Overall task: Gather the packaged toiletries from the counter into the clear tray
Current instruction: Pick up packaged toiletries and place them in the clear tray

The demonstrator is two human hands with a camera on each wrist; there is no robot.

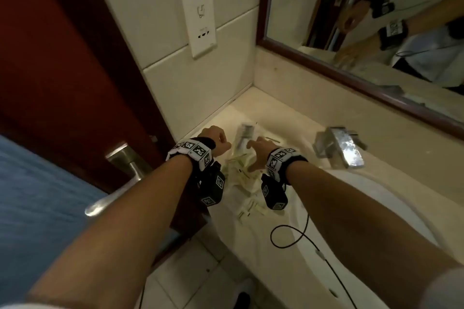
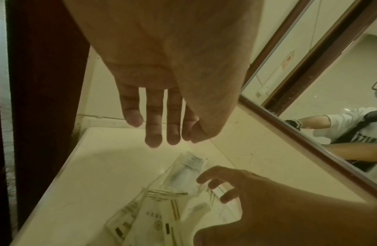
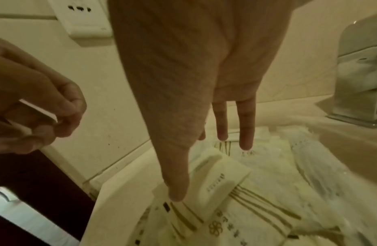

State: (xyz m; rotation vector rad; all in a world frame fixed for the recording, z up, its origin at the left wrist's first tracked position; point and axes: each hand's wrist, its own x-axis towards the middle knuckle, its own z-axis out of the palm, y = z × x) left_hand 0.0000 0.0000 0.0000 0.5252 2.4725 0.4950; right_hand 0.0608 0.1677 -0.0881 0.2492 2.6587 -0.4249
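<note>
The packaged toiletries [image 1: 242, 170] are flat cream-white sachets with gold stripes and dark print, plus clear film packets. They lie loosely heaped and overlapping on the counter [image 1: 288, 211], left of the faucet [image 1: 341, 149]. The clear tray cannot be distinguished.

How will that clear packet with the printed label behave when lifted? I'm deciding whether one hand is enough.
The clear packet with the printed label looks like thin crinkled film, so it will probably flop and bend, not stay flat. It seems light for its size, so the right hand alone likely suffices. Its glossy surface may slide against the packets beneath.
</note>
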